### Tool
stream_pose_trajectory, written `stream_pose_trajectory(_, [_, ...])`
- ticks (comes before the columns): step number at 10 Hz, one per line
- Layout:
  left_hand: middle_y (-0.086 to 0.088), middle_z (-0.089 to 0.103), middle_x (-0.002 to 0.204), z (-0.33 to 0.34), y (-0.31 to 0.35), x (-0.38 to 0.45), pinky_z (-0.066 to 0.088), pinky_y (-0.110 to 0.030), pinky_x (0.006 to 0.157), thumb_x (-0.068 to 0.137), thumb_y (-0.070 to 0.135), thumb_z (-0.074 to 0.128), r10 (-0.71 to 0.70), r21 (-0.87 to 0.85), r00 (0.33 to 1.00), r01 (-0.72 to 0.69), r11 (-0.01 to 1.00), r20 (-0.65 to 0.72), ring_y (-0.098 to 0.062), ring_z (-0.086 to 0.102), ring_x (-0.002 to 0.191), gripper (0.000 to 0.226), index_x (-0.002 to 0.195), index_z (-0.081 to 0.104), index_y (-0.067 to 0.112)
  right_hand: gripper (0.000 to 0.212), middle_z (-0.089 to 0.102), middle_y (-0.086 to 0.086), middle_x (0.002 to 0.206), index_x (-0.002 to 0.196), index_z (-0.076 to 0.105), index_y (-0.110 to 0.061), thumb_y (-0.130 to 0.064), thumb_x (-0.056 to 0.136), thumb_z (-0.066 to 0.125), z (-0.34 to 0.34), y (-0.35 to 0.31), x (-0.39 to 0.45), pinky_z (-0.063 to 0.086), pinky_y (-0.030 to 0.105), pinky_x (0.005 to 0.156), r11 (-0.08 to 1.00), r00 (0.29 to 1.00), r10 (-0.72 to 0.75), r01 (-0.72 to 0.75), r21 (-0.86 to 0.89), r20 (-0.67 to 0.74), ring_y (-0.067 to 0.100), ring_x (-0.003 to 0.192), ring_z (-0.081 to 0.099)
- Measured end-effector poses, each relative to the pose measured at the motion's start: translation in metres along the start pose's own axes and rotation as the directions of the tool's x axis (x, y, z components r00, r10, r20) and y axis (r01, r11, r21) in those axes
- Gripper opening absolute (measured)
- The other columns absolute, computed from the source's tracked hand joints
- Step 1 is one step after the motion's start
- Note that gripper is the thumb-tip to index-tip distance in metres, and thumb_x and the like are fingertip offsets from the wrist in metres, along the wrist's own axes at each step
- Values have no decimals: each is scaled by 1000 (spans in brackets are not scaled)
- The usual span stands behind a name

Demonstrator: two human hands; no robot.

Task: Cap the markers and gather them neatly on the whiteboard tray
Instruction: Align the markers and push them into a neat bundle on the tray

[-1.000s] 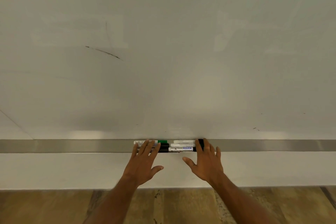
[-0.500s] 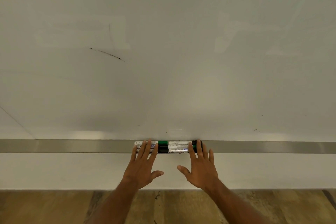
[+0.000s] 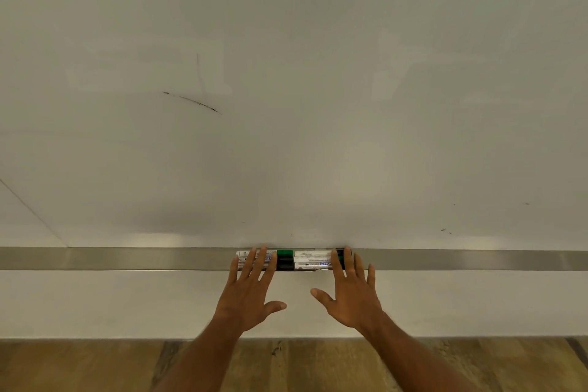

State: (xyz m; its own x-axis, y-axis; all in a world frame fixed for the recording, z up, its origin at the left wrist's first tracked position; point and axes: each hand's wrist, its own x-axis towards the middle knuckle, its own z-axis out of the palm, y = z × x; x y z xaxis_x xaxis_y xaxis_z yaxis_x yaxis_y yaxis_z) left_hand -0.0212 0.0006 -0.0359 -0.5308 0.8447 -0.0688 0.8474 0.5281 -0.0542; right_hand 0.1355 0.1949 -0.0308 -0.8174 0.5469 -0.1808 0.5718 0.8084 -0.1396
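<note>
— Both hands have come closer together since a second ago, and the markers are now pushed into one tight bunch.
— Where do they lie?
— On the tray under the whiteboard. Left hand and right hand are flat, fingers spread, grasping nothing, fingertips on the bunch's ends.

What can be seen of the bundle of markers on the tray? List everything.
The markers lie flat in a tight bundle on the metal tray, lengthwise along it, stacked in rows against the whiteboard. Their barrels look like white plastic with small print too blurred to read. A green cap and black caps show mid-bundle; no bare tip shows. The left hand lays its spread fingers over the left end, the right hand over the right end. The exact count is hidden.
</note>
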Motion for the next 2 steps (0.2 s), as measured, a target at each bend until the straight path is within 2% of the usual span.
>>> stream_pose_trajectory(1, [-14,15,159,-4,4,-2,-5,-54,115,77,83,29,17,-6,995,-18,1000,-96,-37,17,145,100,151,20,15,95,-11,10,163,152,-8,-23,-81,82,19,-7,4,-5,-4,57,118,998,1000,16,-15,60,-22,33,150,-9])
stream_pose_trajectory(2, [-14,10,161,-12,14,-4,1,-54,114,80,82,26,5,-48,989,-12,999,-148,-35,13,147,99,152,13,16,88,-2,9,164,154,1,-21,-73,88,27,-19,9,-16,5,53,121,984,994,20,1,180,-111,29,151,0])
